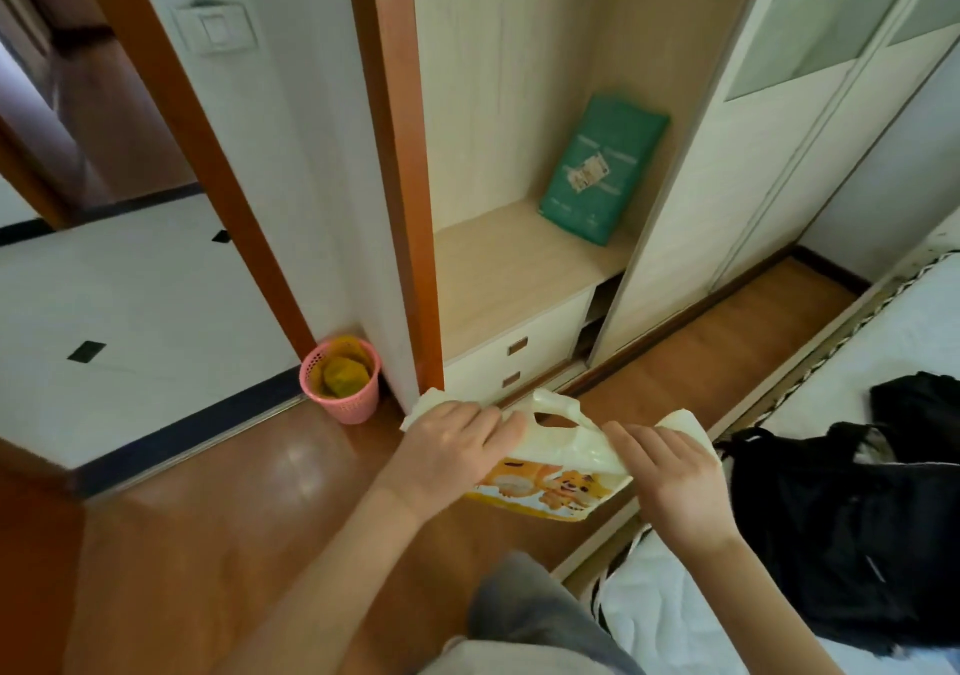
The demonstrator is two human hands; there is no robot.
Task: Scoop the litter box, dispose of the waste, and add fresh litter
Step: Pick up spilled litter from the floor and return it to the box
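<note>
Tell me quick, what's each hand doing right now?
Left hand: grips the top edge of the litter bag.
Right hand: grips the same bag's top edge.

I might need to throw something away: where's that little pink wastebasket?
In the head view, the pink wastebasket stands on the wooden floor at lower left of centre, against the wall corner by the doorway, left of the wardrobe drawers.
</note>
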